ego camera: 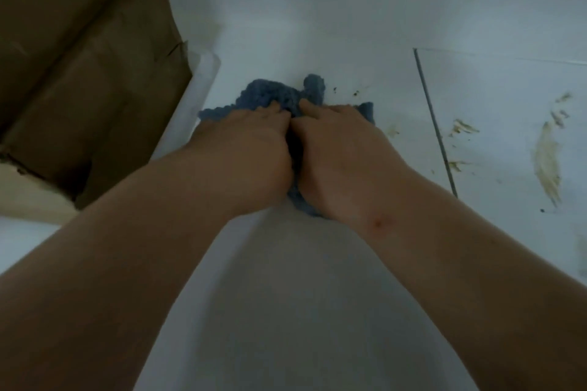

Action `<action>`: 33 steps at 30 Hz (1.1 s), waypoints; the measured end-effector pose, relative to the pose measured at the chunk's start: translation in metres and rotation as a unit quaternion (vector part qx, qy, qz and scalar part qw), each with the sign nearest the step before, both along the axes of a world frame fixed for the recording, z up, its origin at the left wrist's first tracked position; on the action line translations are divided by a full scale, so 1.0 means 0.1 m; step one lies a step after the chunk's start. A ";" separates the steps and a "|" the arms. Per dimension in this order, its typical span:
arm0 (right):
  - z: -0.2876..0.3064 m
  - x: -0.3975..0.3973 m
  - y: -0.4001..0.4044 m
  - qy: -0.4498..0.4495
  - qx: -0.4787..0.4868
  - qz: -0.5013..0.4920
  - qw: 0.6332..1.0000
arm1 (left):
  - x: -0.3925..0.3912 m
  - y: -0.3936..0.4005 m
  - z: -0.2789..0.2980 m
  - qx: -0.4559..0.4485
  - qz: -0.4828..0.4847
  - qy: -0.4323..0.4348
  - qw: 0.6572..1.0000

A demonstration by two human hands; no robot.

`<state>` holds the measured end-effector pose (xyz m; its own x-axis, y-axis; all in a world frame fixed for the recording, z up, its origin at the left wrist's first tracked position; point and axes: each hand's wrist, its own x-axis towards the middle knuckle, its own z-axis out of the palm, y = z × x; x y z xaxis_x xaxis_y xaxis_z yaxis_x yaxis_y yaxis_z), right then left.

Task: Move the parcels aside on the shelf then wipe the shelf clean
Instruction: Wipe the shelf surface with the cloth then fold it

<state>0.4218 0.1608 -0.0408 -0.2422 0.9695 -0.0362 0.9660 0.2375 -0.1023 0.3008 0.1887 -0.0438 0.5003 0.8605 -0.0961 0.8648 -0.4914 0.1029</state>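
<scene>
both hands were down on the cloth (287,98), side by side and touching along the thumbs: the left hand (251,149) with its fingers curled into the blue pile, the right hand (336,152) laid flatter over it, fingers bent at the tips. whether either truly gripped the cloth or only pressed it to the shelf (349,25) i could not tell, since the fingertips sank into the folds. the cloth lay bunched beneath and ahead of the hands, most of it hidden under the palms

the parcels (85,67), brown and stacked, stood already aside at the left, just beyond the left hand, cut off by the frame edge. the dirt lay the other way: small specks (357,93) just beside the cloth's right corner, then tan smears (546,162) well off to the right, past a thin dark line (435,124) running front to back. the longest smear ran roughly along that line. so the wipe likely had to travel rightward, the right hand being the nearer. the picture was dim and soft
</scene>
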 end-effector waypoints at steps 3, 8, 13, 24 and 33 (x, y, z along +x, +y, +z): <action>0.11 0.13 0.20 -0.001 -0.048 0.033 0.998 | 0.00 0.18 -0.01 -0.045 0.043 -0.016 0.998; 0.18 0.31 0.58 -0.031 -0.074 0.016 0.997 | 0.33 0.68 0.00 -0.056 0.039 0.058 0.996; 0.14 0.54 0.50 -0.044 -0.060 -0.037 0.997 | 0.65 0.61 0.04 -0.012 0.001 0.036 0.999; 0.10 0.72 0.29 0.140 0.044 -0.051 0.988 | 0.39 0.25 0.11 -0.010 0.062 -0.143 0.988; 0.52 0.97 0.22 0.311 0.204 -0.187 0.910 | 0.35 0.15 0.38 -0.050 0.262 -0.431 0.862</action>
<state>0.5190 0.1827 0.0108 0.2556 0.8907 0.3761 0.7731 0.0453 -0.6327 0.3358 0.2039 -0.0054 -0.0319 0.9991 0.0296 0.5471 -0.0073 0.8370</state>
